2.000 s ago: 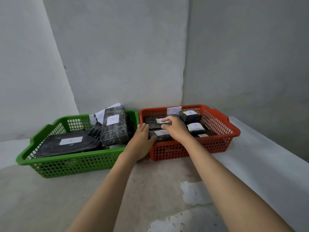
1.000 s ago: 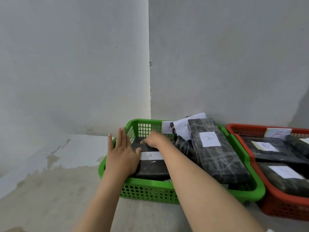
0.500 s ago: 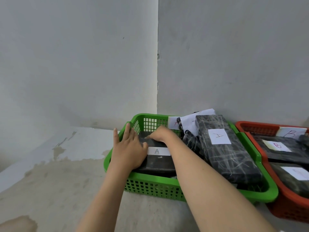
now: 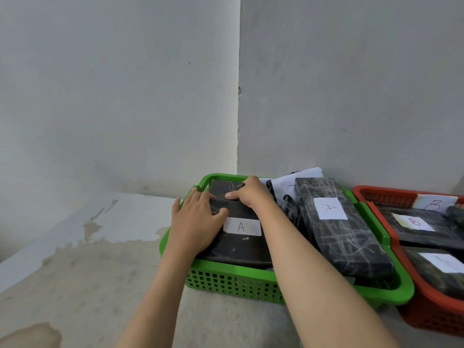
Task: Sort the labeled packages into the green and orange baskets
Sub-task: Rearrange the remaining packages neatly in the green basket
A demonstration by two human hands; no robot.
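You are at the placing step: a flat black package with a white "A" label (image 4: 241, 226) lies in the left end of the green basket (image 4: 251, 278), on top of other contents, and both your hands are on it. Your left hand (image 4: 194, 223) lies flat on the package's near-left part, fingers straight and lightly spread, thumb reaching toward the label; it presses rather than grips. Your right hand (image 4: 251, 194) sits at the far end of the package with its fingers curled over the top and far edge and the thumb lying along the upper face; I judge this a hold on the edge, though the fingertips are hidden behind the hand. Just to the right in the same basket, a second black wrapped package marked "A" (image 4: 336, 229) lies tilted, leaning over other dark parcels and a loose white sheet (image 4: 298, 177). The orange basket (image 4: 431, 320) touches the green one on the right and holds packages labelled "B" (image 4: 416, 223). The letters seen agree with their baskets, so the sorting appears well advanced. The next move, in my judgement, calls for seating this package level, then releasing both hands straight upward without dragging the label or disturbing the leaning neighbour. No unsorted package is in view; whether any remain cannot be determined.
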